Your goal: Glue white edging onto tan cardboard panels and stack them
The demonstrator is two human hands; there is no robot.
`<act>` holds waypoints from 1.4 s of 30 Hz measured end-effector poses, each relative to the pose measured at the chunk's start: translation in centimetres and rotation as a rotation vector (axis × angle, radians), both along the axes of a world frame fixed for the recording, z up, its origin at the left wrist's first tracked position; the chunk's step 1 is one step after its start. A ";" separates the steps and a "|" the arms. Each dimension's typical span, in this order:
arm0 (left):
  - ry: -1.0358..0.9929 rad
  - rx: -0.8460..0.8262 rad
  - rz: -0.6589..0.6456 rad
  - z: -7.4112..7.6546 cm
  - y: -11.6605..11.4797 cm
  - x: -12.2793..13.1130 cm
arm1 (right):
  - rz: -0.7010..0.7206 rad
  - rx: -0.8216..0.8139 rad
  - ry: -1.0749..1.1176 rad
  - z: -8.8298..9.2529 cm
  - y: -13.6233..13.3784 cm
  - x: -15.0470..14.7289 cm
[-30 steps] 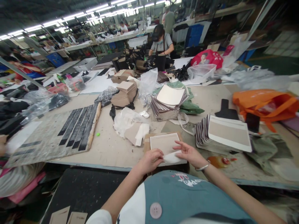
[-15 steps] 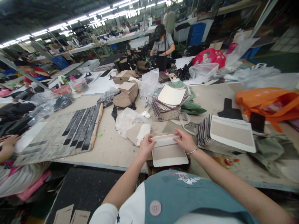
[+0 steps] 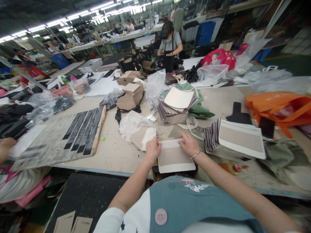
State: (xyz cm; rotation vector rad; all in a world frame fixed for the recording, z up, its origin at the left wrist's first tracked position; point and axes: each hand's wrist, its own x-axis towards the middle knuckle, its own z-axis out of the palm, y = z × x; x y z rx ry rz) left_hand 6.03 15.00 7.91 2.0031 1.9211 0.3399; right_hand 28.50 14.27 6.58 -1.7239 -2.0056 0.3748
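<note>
A rectangular panel (image 3: 175, 157), tan in the middle with white borders, lies flat on the worktable (image 3: 116, 152) right in front of me. My left hand (image 3: 153, 147) presses down on its far left corner, fingers closed together against the folded white edge. My right hand (image 3: 188, 143) lies flat on the far right part of the same edge, fingers stretched out. A bracelet sits on my right wrist.
A fanned stack of like panels (image 3: 236, 139) lies to the right, another stack (image 3: 176, 105) farther back. Crumpled plastic and paper (image 3: 137, 127) sit to the left. A board with dark strips (image 3: 81, 131) is farther left. An orange bag (image 3: 279, 106) lies right. Another person (image 3: 170, 48) works beyond.
Both hands went from the panel's near edge to its far edge. The far white flap, raised half a second ago, now lies pressed flat under my hands.
</note>
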 end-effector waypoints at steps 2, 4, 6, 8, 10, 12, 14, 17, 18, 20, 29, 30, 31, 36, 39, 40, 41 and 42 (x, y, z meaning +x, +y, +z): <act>-0.012 0.067 -0.013 -0.4 -0.2 -0.2 | -0.026 0.058 -0.055 -0.2 -0.1 0.2; -0.025 0.164 -0.011 -0.6 -0.6 -0.5 | -0.059 0.118 -0.082 -0.5 -0.2 0.6; -0.017 0.262 -0.005 -0.7 -1.3 -1.0 | -0.092 0.158 -0.094 -0.7 -0.4 1.0; 0.022 0.317 -0.032 -0.5 -2.5 -1.4 | -0.083 0.197 -0.107 -0.6 -0.7 1.3; 0.087 0.324 -0.110 -0.2 -3.9 -1.5 | 0.014 0.234 -0.133 -0.4 -1.2 1.5; 0.151 0.291 -0.215 0.0 -5.4 -1.3 | 0.182 0.246 -0.177 -0.1 -1.9 1.4; 0.203 0.247 -0.298 0.1 -6.5 -0.9 | 0.338 0.227 -0.231 -0.2 -2.5 1.0; 0.257 0.183 -0.331 0.1 -7.3 -0.3 | 0.448 0.178 -0.300 -0.7 -3.4 0.0; 0.269 0.169 -0.327 0.1 -7.4 -0.1 | 0.455 0.163 -0.317 -1.0 -3.6 -0.3; 0.287 0.150 -0.321 0.1 -7.3 0.1 | 0.450 0.138 -0.341 -1.4 -3.8 -0.8; 0.330 0.142 -0.317 -0.3 -6.9 0.2 | 0.423 0.109 -0.358 -1.7 -4.0 -0.8; 0.334 0.144 -0.313 -0.4 -6.9 0.2 | 0.422 0.107 -0.359 -1.7 -4.1 -0.8; 0.340 0.145 -0.310 -0.5 -7.0 0.2 | 0.422 0.106 -0.359 -1.8 -4.1 -0.9; 0.356 0.148 -0.304 -0.6 -6.9 0.2 | 0.428 0.102 -0.371 -1.7 -4.1 -0.9; 0.349 0.152 -0.305 -0.8 -6.9 0.2 | 0.418 0.097 -0.369 -1.6 -4.1 -1.0; 0.350 0.157 -0.300 -1.0 -6.9 0.2 | 0.414 0.097 -0.366 -1.6 -4.1 -1.0; 0.352 0.162 -0.291 -1.1 -6.9 0.2 | 0.412 0.096 -0.364 -1.6 -4.1 -1.0; 0.354 0.168 -0.282 -1.2 -6.9 0.2 | 0.412 0.095 -0.362 -1.6 -4.1 -1.0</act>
